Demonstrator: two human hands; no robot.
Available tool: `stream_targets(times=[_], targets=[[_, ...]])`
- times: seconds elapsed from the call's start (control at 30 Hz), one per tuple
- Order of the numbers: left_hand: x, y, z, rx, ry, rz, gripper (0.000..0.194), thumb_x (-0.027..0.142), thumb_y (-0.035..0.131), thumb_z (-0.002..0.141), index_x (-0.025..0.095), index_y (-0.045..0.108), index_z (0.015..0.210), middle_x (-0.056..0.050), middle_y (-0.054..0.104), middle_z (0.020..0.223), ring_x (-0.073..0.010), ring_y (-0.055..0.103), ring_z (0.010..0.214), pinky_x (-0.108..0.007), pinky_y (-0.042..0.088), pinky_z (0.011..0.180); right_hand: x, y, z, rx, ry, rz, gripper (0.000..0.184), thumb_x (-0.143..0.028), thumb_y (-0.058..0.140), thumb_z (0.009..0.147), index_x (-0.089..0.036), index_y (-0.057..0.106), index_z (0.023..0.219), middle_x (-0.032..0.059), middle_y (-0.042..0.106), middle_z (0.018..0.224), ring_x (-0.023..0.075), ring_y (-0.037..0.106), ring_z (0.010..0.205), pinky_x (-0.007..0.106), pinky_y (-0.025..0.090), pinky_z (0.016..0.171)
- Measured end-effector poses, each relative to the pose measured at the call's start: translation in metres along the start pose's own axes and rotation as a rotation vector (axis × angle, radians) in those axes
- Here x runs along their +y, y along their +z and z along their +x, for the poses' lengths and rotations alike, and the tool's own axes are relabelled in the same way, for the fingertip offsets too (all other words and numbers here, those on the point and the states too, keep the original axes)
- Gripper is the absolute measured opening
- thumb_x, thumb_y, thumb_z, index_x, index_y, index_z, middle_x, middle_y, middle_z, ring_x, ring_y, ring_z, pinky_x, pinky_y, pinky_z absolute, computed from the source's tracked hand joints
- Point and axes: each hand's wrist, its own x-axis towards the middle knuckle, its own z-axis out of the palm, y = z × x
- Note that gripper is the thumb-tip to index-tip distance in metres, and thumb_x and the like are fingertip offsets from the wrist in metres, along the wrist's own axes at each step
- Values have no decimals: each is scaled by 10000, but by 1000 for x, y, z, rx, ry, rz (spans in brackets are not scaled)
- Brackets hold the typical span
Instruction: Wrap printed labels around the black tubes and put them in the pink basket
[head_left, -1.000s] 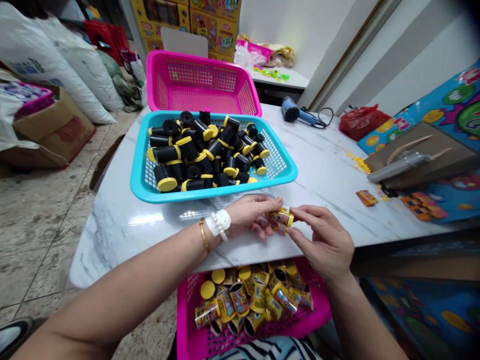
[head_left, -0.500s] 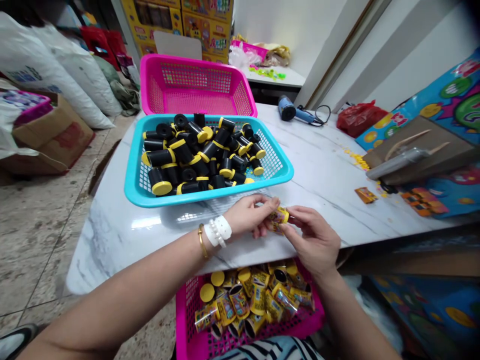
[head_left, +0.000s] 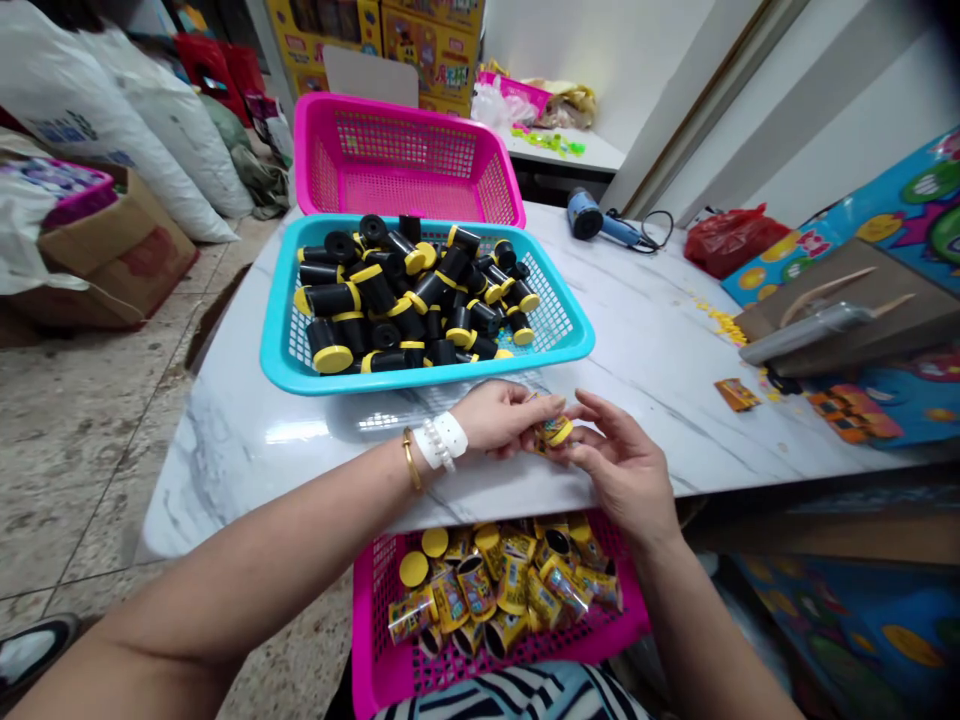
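Note:
Over the front edge of the white marble table (head_left: 645, 350), my left hand (head_left: 502, 418) and my right hand (head_left: 626, 465) meet around one small canister (head_left: 556, 431) with a yellow cap and a printed wrapper. Both hands pinch it with curled fingers. Behind them a turquoise basket (head_left: 300, 365) holds several black canisters with yellow caps (head_left: 405, 305). On my lap, a pink basket (head_left: 390, 670) holds several wrapped canisters (head_left: 502, 590).
An empty pink basket (head_left: 409, 155) stands behind the turquoise one. A blue hair dryer (head_left: 596, 222), a red bag (head_left: 731, 240), a brown board with a metal tool (head_left: 832, 320) and loose wrappers (head_left: 736, 393) lie on the right. Sacks and boxes (head_left: 112, 240) fill the floor at left.
The canister has turned in my fingers so its yellow cap now faces me, and my right hand has closed in nearer to my left. The view shifted slightly.

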Motion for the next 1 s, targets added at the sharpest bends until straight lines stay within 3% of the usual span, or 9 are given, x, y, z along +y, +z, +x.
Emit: stream_targets(times=[0.07, 0.17, 0.33, 0.4, 0.5, 0.6, 0.73, 0.87, 1.0], targets=[[-3, 2, 0, -8, -54, -50, 606, 769, 655, 743, 169, 573, 709, 37, 554, 506, -57, 413, 330, -196, 260, 331, -1, -3, -1, -38, -42, -52, 352, -203, 829, 770, -279, 768, 1108, 43, 701, 1137, 154, 734, 777, 336, 679, 693], [-6, 4, 0, -104, -43, -227, 586, 731, 700, 736, 153, 602, 739, 20, 592, 522, -59, 459, 342, -176, 279, 325, 0, -4, -1, -6, -119, -87, 134, -190, 777, 820, -252, 797, 936, 35, 690, 1045, 137, 708, 695, 319, 670, 591], [-9, 4, 0, -193, 0, -382, 512, 621, 758, 763, 127, 623, 742, 12, 615, 522, -54, 482, 338, -156, 321, 315, 1, -5, 2, 4, -254, -260, 219, -191, 790, 806, -272, 797, 1010, 60, 715, 1054, 197, 726, 908, 350, 653, 753], [-9, 3, 0, -191, -32, -396, 514, 621, 737, 787, 122, 624, 732, 14, 605, 503, -53, 466, 319, -159, 310, 305, 1, -6, 0, 40, -347, -328, 213, -160, 806, 786, -279, 804, 963, 47, 724, 968, 194, 719, 895, 354, 635, 783], [-7, 2, 0, -225, -101, -399, 521, 626, 707, 814, 111, 651, 759, 3, 608, 501, -60, 475, 324, -164, 310, 309, 2, -5, -4, 128, -448, -366, 189, -126, 825, 759, -270, 796, 878, 21, 702, 850, 169, 700, 782, 318, 612, 704], [-7, 1, 1, -212, -98, -371, 507, 621, 736, 788, 120, 655, 773, 28, 584, 495, -43, 442, 327, -156, 296, 323, 0, -4, -5, 115, -444, -395, 176, -158, 811, 781, -269, 790, 915, 30, 692, 889, 174, 696, 789, 308, 604, 663], [-10, 3, 3, -127, -78, -353, 545, 654, 781, 708, 131, 640, 769, 55, 543, 496, -33, 423, 355, -149, 260, 337, -9, -5, -4, -36, -384, -462, 289, -186, 786, 810, -296, 782, 1077, 61, 686, 1050, 205, 696, 924, 347, 624, 744], [-9, 3, 2, -158, -115, -390, 561, 667, 765, 722, 120, 654, 775, 23, 571, 518, -48, 433, 362, -170, 267, 340, -15, -9, -8, -110, -440, -518, 192, -120, 793, 781, -297, 796, 857, 29, 645, 914, 168, 662, 827, 322, 595, 711], [-8, 2, 1, -189, -83, -290, 568, 702, 771, 684, 154, 622, 714, 26, 552, 480, -70, 436, 344, -188, 258, 332, -12, -10, -12, -81, -467, -499, 222, -82, 790, 770, -288, 776, 850, 8, 600, 846, 143, 621, 758, 292, 546, 650]])
